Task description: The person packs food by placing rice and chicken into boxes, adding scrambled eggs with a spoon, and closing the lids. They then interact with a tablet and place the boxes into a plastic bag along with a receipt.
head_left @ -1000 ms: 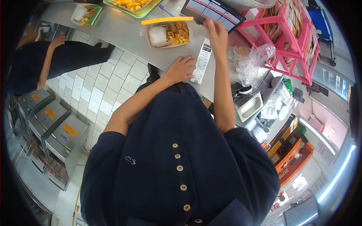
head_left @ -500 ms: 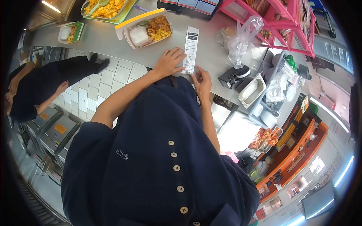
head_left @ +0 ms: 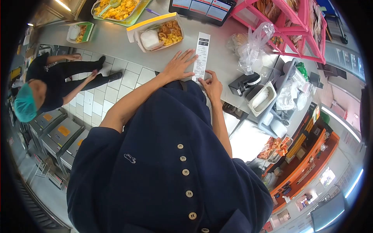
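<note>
A long white receipt (head_left: 202,54) lies on the steel counter (head_left: 116,40). My left hand (head_left: 178,65) rests flat beside it with fingers spread, its fingertips touching the receipt's left edge. At the counter's near edge, my right hand (head_left: 212,85) has its thumb and fingers at the receipt's bottom end. Just beyond sits an open food box (head_left: 158,32) with rice and fried pieces. A dark tablet screen (head_left: 202,8) stands behind the receipt.
A tray of yellow food (head_left: 114,7) and a small green food box (head_left: 79,32) are at the counter's far left. Pink wire racks (head_left: 295,27) and clear plastic bags (head_left: 250,46) are at the right. A co-worker (head_left: 50,81) in dark clothes bends over on the tiled floor, left.
My right hand came back from the tablet screen to the receipt's near end. My left hand stayed by the receipt, fingers now spread. The co-worker bent lower.
</note>
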Available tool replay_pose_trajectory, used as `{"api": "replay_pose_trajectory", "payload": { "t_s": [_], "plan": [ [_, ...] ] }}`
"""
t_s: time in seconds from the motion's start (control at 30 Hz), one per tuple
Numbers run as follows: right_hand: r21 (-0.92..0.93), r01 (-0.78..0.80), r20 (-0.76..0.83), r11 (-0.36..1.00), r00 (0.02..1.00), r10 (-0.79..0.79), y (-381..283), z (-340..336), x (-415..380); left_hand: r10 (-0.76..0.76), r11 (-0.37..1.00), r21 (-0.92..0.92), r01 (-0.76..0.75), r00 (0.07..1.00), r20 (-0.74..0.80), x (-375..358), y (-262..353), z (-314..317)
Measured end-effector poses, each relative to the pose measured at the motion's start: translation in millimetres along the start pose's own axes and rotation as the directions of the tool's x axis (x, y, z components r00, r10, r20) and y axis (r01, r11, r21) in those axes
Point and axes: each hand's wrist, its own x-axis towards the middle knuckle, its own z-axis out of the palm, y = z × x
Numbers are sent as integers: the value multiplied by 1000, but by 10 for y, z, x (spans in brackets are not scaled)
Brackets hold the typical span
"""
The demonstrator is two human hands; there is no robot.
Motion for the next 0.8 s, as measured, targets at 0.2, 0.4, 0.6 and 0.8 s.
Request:
{"api": "replay_pose_trajectory", "payload": {
  "t_s": [0.2,0.4,0.6,0.8],
  "plan": [
    [-100,136,-56,986,988,-142,-103,43,17,34,998,-50,-37,998,-59,-9,-32,-47],
    [-109,183,-43,977,981,-188,-318,-90,258,-187,876,-479,56,955,-229,-318,-162,-804],
    [-150,605,-298,782,726,-620,-1164,-23,982,-548,824,-455,339,268,-792,-446,-610,-1437],
    [285,637,15,716,744,-668,-1854,177,1671,-666,702,-672,234,548,-505,-498,-1221,-1429]
  ]
}}
